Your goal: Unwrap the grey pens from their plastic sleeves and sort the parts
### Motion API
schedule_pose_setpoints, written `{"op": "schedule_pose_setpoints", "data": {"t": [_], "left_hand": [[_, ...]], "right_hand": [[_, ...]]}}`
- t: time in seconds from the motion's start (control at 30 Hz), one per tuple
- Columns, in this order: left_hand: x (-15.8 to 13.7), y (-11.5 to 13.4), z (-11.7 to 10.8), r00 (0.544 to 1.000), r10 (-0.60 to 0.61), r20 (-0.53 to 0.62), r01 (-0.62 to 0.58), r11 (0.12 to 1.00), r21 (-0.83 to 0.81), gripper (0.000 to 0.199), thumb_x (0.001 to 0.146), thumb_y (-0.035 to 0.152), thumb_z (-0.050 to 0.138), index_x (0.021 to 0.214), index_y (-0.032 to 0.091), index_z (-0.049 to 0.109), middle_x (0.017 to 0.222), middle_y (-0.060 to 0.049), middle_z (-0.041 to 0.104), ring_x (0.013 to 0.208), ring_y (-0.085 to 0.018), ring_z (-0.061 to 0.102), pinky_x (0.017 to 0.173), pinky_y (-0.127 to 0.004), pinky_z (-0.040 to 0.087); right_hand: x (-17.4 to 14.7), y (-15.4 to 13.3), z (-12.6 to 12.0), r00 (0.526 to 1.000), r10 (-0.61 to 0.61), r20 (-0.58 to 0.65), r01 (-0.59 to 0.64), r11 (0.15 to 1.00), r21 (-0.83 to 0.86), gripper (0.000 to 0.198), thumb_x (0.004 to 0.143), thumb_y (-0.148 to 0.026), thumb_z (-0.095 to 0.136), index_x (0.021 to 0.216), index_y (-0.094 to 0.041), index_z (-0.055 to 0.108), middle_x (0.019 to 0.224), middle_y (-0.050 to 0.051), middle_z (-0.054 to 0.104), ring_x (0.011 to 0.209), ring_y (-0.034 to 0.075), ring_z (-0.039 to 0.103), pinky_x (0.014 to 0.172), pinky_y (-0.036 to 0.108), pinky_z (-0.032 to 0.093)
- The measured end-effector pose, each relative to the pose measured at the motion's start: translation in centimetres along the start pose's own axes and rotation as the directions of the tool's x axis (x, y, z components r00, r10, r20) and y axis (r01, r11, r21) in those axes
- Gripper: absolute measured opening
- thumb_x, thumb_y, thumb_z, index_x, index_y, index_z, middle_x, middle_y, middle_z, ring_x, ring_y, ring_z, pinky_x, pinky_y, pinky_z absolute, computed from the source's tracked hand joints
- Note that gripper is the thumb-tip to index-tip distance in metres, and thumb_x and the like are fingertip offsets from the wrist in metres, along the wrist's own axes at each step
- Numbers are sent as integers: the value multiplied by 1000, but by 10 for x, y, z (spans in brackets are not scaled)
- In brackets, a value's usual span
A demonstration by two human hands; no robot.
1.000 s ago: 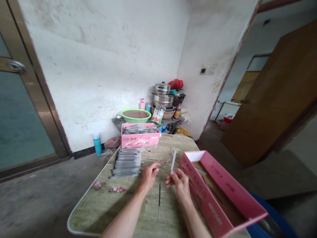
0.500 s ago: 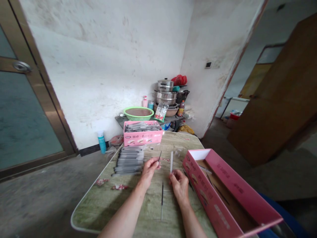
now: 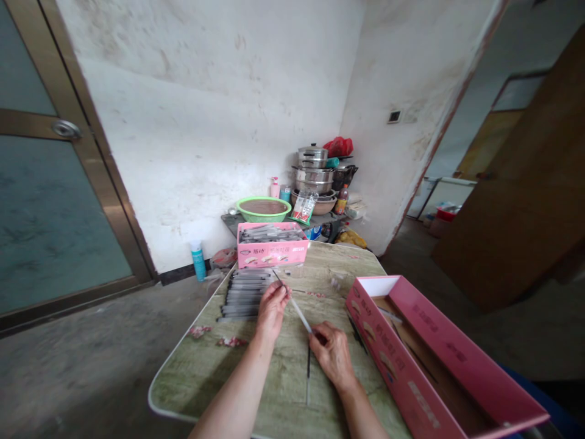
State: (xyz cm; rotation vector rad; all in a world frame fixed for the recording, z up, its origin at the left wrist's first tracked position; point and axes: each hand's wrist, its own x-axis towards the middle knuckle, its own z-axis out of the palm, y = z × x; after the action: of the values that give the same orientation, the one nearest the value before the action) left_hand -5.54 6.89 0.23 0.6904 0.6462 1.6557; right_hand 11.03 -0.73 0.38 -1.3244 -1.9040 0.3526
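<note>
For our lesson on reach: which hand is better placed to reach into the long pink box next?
Probably the right hand: it is nearer the long pink box, though it holds a pale tube. The left hand is farther off, beside the row of grey tubes.

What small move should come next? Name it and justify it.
Probably ease the dark rod along the pale tube's line, using the left hand while the right hand steadies the tube. The left fingertips pinch the rod, the right hand grips the tube's near end, and the two pieces look roughly in line. Whether the rod has entered is too small to tell.
</note>
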Motion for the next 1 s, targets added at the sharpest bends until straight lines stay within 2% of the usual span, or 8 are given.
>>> {"op": "schedule_pose_setpoints", "data": {"t": [0.2,0.43,0.67,0.73,0.87,0.93,1.0], "left_hand": [[0,4,0,1000,-4,-5,4,998,-58,28,67,29,73,89,19,60,78,2,64,77,-11,62,79,-26,45],[-2,2,2,1000,3,30,-3,1000,18,26,67,29,73,88,17,61,77,0,64,76,-12,62,78,-27,45],[-8,2,5,984,-102,143,101,995,16,20,68,23,74,84,15,65,84,-3,66,81,-14,61,77,-26,46],[-12,3,9,973,-125,195,115,991,62,22,69,24,73,89,15,66,90,-5,67,83,-15,61,76,-26,46],[-17,4,15,945,-136,297,68,971,229,42,75,29,69,114,18,62,99,-9,68,88,-18,61,70,-25,45],[-19,1,16,916,-170,364,32,934,357,41,76,32,68,114,15,63,99,-11,69,88,-20,61,64,-23,44],[-19,-3,15,879,-211,427,-13,885,466,34,78,36,65,103,13,68,93,-11,69,82,-19,62,61,-23,44]], "right_hand": [[1,0,0,1000,1,-5,-1,1000,1,21,80,-19,49,63,-17,62,63,1,55,57,14,53,56,23,32],[0,0,1,1000,-5,-12,5,1000,12,21,79,-18,50,60,-17,60,62,1,54,57,14,52,55,23,32],[0,2,1,998,14,-69,-9,997,74,20,78,-20,51,61,-17,61,61,1,55,57,15,53,55,23,33],[0,2,1,996,26,-88,-17,995,97,20,79,-21,51,62,-17,62,61,1,56,58,15,53,56,23,34],[0,2,1,990,49,-131,-32,992,123,20,80,-23,52,65,-16,63,61,1,57,59,15,53,57,22,35],[0,2,3,986,55,-156,-37,992,117,21,82,-24,52,66,-16,63,61,1,56,58,14,52,57,22,36],[0,3,4,985,53,-161,-37,994,100,23,84,-27,52,67,-16,64,61,1,57,58,14,53,56,22,36]]}}
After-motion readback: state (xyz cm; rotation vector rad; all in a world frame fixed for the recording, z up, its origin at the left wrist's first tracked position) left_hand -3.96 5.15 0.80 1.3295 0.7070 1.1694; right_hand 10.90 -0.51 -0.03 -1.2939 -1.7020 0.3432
